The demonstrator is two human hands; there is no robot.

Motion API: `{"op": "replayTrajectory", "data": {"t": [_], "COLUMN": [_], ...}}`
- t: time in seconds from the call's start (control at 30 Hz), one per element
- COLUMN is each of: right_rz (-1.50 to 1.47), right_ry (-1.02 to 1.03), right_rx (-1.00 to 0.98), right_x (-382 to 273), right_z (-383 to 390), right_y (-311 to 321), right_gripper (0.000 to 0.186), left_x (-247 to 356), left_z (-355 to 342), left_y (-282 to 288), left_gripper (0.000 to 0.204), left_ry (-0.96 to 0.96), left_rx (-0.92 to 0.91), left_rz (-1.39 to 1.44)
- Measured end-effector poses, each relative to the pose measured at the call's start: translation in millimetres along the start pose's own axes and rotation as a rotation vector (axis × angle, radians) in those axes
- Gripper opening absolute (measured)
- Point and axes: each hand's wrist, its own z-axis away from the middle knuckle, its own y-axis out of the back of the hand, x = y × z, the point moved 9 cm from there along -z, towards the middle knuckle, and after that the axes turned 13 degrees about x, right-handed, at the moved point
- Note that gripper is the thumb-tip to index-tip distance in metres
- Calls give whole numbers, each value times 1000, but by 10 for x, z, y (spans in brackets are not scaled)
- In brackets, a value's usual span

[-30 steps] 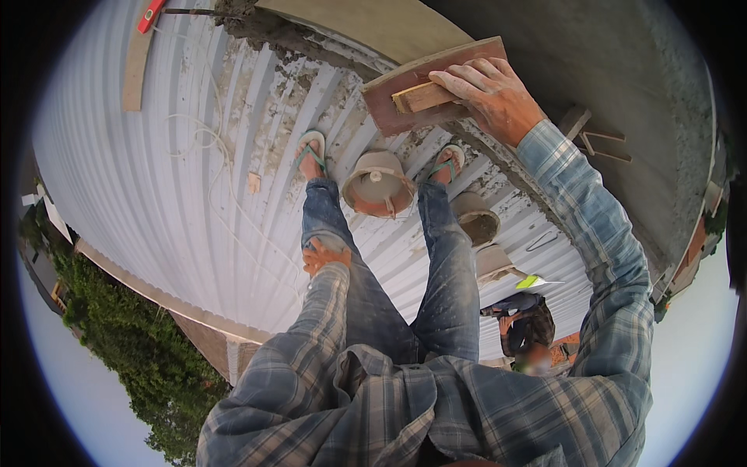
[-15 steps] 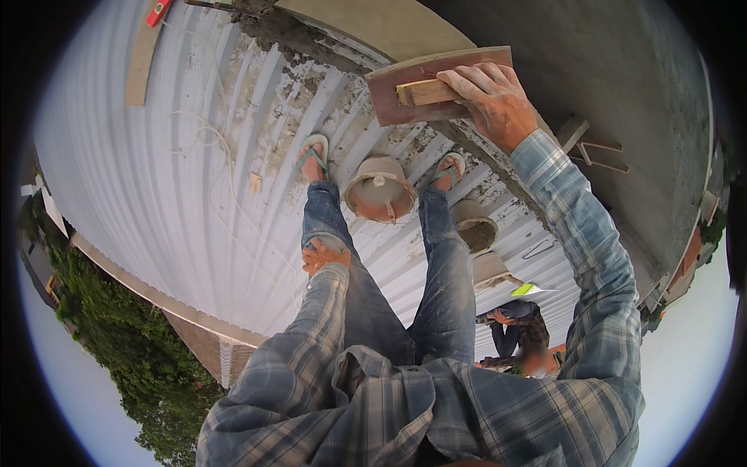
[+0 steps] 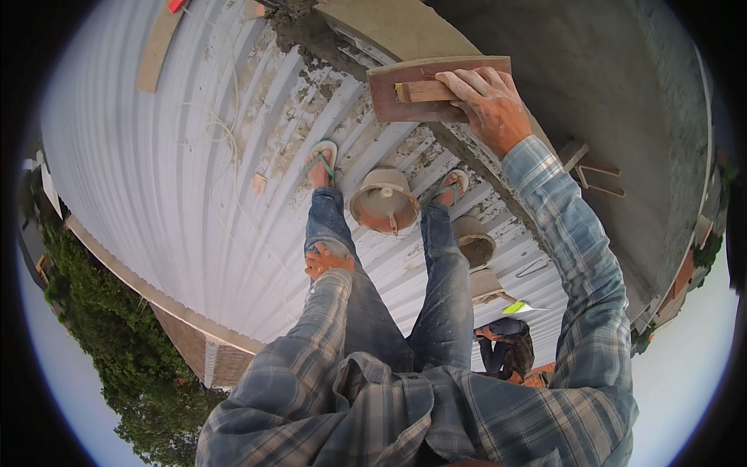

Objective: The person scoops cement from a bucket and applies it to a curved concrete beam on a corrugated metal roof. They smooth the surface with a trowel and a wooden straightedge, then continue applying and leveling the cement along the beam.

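Observation:
My right hand (image 3: 495, 107) is closed round the wooden handle of a plastering float (image 3: 384, 99). The float's brown flat board lies close along the edge of the smooth plastered surface (image 3: 389, 27) ahead; whether it touches is hard to tell. My left hand (image 3: 327, 260) rests on my left knee, its fingers laid over the jeans and no tool in it. Between my sandalled feet stands a bucket (image 3: 384, 201) with grey residue inside and a tool leaning in it.
Corrugated metal sheeting (image 3: 233, 194), spattered with mortar, lies underfoot. A second bucket (image 3: 473, 241) stands by my right leg. A wooden straightedge (image 3: 158, 50) and loose cord (image 3: 231, 140) lie to the left. Another person (image 3: 510, 346) crouches behind at right. Wet mortar (image 3: 307, 35) sits ahead.
My right hand and the float have shifted slightly downward in the picture. The view has moved a little, and the left hand stays on the knee.

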Motion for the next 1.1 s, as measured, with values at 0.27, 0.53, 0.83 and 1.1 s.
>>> {"op": "replayTrajectory", "data": {"t": [0.27, 0.53, 0.83, 1.1], "right_rz": [265, 20, 40, 166], "right_ry": [-450, 28, -186, -206], "right_rx": [208, 32, 254, 151], "right_x": [1726, -72, 747, 965], "right_z": [91, -561, -627, -839], "right_y": [415, -146, 270, 22], "right_gripper": [42, 57, 46, 48], "left_x": [-12, -71, -116, -204], "left_z": [-46, -45, -104, -107], "left_y": [30, 140, 91, 13], "left_gripper": [93, 95, 92, 94], "left_ry": [-42, -25, -30, -56], "left_rx": [48, -34, 17, -17], "left_rz": [70, 68, 112, 115]}}
